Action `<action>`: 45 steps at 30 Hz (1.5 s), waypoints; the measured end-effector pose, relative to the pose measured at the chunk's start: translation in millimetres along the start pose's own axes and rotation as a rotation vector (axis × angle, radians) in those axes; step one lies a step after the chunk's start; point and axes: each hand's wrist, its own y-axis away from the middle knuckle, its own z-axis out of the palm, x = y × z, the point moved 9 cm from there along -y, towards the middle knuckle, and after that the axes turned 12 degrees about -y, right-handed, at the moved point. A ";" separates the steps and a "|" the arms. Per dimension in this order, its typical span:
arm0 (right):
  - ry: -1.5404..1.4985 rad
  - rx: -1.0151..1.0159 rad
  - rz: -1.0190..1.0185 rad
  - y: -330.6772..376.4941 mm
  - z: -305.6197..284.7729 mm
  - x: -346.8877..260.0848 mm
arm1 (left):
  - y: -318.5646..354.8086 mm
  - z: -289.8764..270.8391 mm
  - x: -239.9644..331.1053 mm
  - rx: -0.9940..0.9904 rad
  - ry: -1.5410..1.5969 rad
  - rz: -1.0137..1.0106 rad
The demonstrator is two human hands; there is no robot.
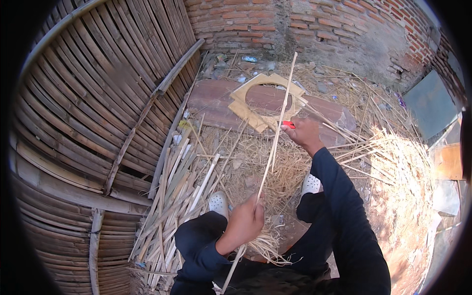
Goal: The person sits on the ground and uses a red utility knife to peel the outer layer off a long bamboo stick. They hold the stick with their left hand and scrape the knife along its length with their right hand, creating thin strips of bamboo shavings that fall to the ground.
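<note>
Here left hand grips bamboo strip; right hand knife.

To your left stands a curved woven bamboo wall. Ahead, a red brick wall rises behind a tan board with a round cutout. Split bamboo slats lie heaped below.

My left hand and right hand are bare, without gloves. I wear a dark navy long-sleeved top, cuffs ending at the wrists, and dark trousers. White perforated clog shoes on both feet.
</note>
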 end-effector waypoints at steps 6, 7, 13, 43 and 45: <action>0.108 0.013 -0.021 13.5 -6.0 46.9 | 35.6 20.6 -3.5 -0.103 -0.004 -0.008; 0.108 -0.020 -0.051 17.1 -3.7 44.9 | 37.4 21.2 -4.1 -0.102 -0.001 -0.020; 0.119 -0.076 -0.119 19.6 5.9 51.0 | 54.6 24.6 -16.1 -0.072 0.061 -0.051; -0.281 -0.095 -0.359 54.2 -44.9 -85.9 | 101.7 13.8 -12.4 0.016 0.204 -0.223; -0.334 -0.070 -0.365 54.8 -50.2 -87.4 | 104.9 15.4 -8.6 -0.013 0.217 -0.239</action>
